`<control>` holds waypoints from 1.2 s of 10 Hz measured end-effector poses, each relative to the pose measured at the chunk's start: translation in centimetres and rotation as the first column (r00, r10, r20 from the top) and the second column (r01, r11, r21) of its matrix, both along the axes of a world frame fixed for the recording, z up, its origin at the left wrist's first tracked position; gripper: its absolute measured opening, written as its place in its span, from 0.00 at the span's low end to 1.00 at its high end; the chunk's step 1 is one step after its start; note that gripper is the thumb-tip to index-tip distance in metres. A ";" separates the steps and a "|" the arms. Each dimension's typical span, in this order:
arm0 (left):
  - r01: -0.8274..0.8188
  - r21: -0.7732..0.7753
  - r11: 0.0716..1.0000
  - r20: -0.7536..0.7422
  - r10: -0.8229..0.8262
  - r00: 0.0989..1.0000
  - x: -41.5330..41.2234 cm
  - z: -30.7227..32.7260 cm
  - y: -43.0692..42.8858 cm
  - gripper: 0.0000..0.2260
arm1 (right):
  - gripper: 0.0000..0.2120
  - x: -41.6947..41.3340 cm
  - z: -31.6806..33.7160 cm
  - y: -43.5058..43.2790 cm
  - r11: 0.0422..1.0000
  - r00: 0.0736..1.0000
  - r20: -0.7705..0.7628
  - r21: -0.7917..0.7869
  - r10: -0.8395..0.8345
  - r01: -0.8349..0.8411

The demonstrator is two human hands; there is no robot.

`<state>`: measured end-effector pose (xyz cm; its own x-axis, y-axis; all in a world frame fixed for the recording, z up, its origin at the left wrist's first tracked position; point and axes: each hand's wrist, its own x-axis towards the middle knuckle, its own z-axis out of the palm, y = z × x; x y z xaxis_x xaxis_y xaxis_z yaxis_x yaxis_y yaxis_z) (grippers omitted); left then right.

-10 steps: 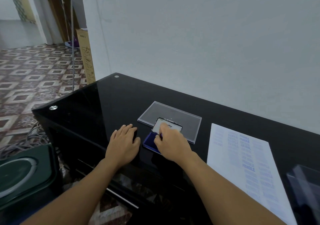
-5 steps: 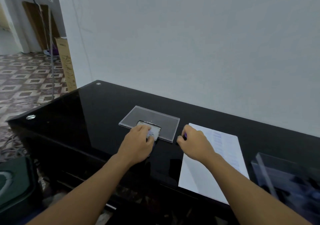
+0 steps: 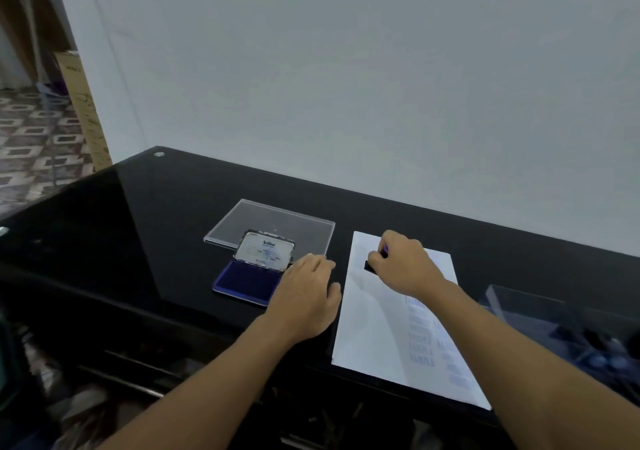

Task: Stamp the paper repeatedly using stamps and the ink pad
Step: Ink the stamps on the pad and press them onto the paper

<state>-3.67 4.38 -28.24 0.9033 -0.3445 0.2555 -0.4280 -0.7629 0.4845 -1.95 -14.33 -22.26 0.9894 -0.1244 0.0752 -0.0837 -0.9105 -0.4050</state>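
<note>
A white sheet of paper point(image 3: 374, 328) lies on the black glass table, with rows of faint blue stamp marks down its right half. My right hand point(image 3: 403, 266) grips a small dark stamp point(image 3: 371, 265) and holds it down on the paper's upper left part. The blue ink pad point(image 3: 247, 281) lies open to the left of the paper, its lid point(image 3: 266, 250) tilted up. My left hand point(image 3: 306, 292) rests flat at the pad's right edge, fingers relaxed, holding nothing.
A clear plastic sheet point(image 3: 273, 221) lies behind the ink pad. A clear box point(image 3: 561, 325) with dark items stands at the right. The table's front edge point(image 3: 138, 325) runs near my arms, and a grey wall stands close behind the table.
My right hand carried the stamp from the paper's edge onto its upper left part. My left hand slid off the ink pad to its right side, uncovering the pad.
</note>
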 end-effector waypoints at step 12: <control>0.002 0.204 0.979 -0.015 0.001 1.000 -0.1 -3.0 -0.9 0.22 | 0.09 4.3 -4.5 1.5 0.996 0.999 -0.037 -0.088 -0.008 0.005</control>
